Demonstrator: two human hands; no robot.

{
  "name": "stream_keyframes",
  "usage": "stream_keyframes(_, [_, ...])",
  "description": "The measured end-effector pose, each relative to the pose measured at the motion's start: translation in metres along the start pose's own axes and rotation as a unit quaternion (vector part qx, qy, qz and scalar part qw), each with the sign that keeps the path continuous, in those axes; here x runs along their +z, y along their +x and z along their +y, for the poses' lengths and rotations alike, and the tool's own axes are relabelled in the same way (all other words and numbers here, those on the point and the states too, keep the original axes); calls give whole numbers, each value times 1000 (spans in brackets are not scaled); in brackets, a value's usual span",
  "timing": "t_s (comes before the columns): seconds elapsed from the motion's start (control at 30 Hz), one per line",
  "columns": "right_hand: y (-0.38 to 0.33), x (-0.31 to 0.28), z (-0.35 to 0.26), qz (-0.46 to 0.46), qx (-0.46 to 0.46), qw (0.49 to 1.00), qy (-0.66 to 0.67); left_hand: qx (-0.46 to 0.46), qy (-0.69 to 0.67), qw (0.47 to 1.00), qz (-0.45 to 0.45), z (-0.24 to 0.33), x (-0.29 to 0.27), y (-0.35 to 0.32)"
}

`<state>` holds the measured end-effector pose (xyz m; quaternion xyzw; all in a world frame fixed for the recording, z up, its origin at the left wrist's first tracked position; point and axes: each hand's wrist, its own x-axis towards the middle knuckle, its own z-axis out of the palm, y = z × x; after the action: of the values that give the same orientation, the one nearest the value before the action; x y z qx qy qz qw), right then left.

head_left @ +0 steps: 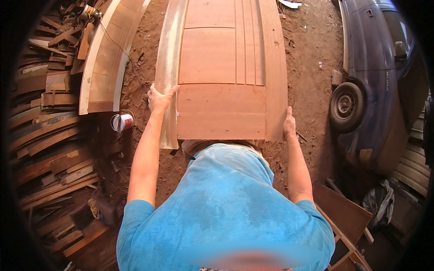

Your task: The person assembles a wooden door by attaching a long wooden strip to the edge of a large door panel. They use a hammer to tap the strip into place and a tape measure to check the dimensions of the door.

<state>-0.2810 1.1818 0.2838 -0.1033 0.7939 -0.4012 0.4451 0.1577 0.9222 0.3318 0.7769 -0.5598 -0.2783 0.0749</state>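
Wooden door (221,110) sits in front of our belly, with its grooves up and its near end by our blue shirt (235,180). Our left grip (157,98) clasps the pale strip (168,119) along the door's left side, thumb on top and fingers at the outer edge. Our right grip (289,125) touches the door's right edge, a bit closer to us. Most of its fingers are hidden, so we cannot tell how tight it is.

To hold this well, we think both sides need the same push, so the door does not tip. Putting our hands level may help. The strip sticks out past the door's near end, and we cannot tell if it is stuck on, so we should press it snug. Sliding our skin along the wood could give us splinters.

Farther out, brown dirt (312,49) lies below. On the left are a white bucket (126,121), another wooden panel (106,67) and piled boards (49,131). On the right stands a blue car (370,58).
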Motion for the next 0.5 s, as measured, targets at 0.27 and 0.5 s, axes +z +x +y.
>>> stream_keyframes(0.27, [21,-8,33,48,-33,998,-8,21,21,999,-27,-41,-3,-49])
stream_keyframes(0.5, [22,-6,35,36,-34,998,50,18,-27,995,-93,-70,-7,-80])
